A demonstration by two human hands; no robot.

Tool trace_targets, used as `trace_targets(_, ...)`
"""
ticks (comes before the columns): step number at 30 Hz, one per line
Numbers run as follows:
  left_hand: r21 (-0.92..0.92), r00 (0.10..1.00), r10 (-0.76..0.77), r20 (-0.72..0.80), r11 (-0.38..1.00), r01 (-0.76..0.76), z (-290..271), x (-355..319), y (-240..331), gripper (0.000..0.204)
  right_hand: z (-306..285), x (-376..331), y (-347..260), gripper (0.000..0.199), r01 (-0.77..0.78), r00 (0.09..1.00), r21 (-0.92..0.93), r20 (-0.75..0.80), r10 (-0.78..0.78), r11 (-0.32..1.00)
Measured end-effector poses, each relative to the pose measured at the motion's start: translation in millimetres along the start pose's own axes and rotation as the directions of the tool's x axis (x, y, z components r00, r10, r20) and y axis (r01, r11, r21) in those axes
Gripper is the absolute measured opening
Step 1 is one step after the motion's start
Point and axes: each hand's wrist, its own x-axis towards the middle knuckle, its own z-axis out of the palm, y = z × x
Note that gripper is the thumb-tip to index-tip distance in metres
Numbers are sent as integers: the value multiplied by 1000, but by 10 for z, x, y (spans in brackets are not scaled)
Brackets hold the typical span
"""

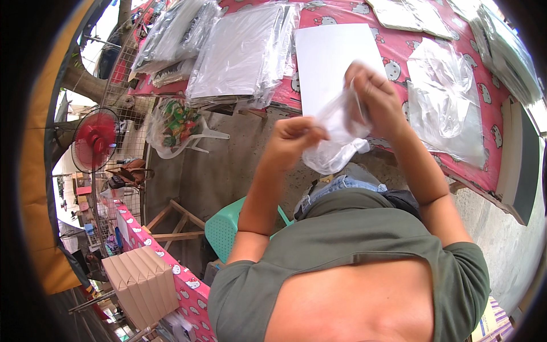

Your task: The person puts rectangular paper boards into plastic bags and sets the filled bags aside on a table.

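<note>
In front of my body, over the table's near edge, a thin clear plastic bag (336,122) hangs crumpled between my hands. My left hand (297,138) is closed, its fingers pinching the bag's left side. Raised higher, my right hand (376,100) is closed on the bag's other side; motion blurs its fingers. Just beyond the bag, a blank white sheet (325,60) lies on the pink patterned tabletop (393,48). Right of my right hand are loose clear plastic bags (441,94), spread flat with one bunched on top.
Plastic-wrapped stacks (233,54) cover the table's left part, and more stacks (507,51) stand at the far right. A green stool (227,228) is beside me at left. Folded cardboard boxes (141,285), a red fan (94,139) and a filled plastic bag (175,125) are further left.
</note>
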Motion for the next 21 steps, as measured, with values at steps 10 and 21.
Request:
trace_targets(10,-398,788,297,539,915,-72,-747,113,-290,15,-546,-470,58,19,-401,895,-381,31,445,833)
trace_targets(21,-60,908,-108,406,988,144,-860,187,-55,36,-909,-513,-15,21,-176,955,-582,-296,-5,794)
